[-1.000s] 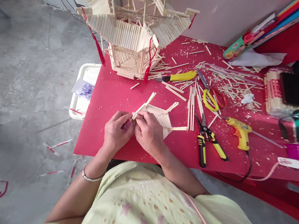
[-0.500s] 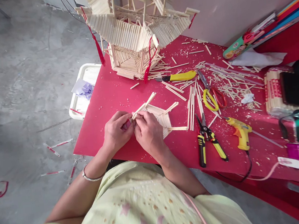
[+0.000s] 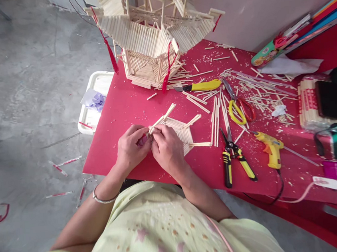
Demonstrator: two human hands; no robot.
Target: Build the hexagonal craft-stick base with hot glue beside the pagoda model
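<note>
Near the table's front edge, both hands meet at the left end of a flat piece made of wooden sticks (image 3: 184, 134). Pairs of sticks jut out from its corners. My left hand (image 3: 133, 147) is closed, fingers pinched near the tip of one stick pair; a small pinkish thing shows beneath its fingers, too hidden to name. My right hand (image 3: 168, 148) is closed on the same stick pair (image 3: 157, 123) and covers part of the flat piece. Beyond them stands a tiered stick-built pavilion (image 3: 144, 36) with red tassels (image 3: 166, 78).
On the red table (image 3: 112, 136) lie a yellow utility knife (image 3: 203, 86), scissors (image 3: 237, 104), yellow-black pruning shears (image 3: 233, 155), a glue gun (image 3: 271, 149) with its cord, and many loose sticks (image 3: 216, 121). At the right are a phone (image 3: 330, 100) and a power strip (image 3: 333, 183). A white tray (image 3: 85, 124) sits left.
</note>
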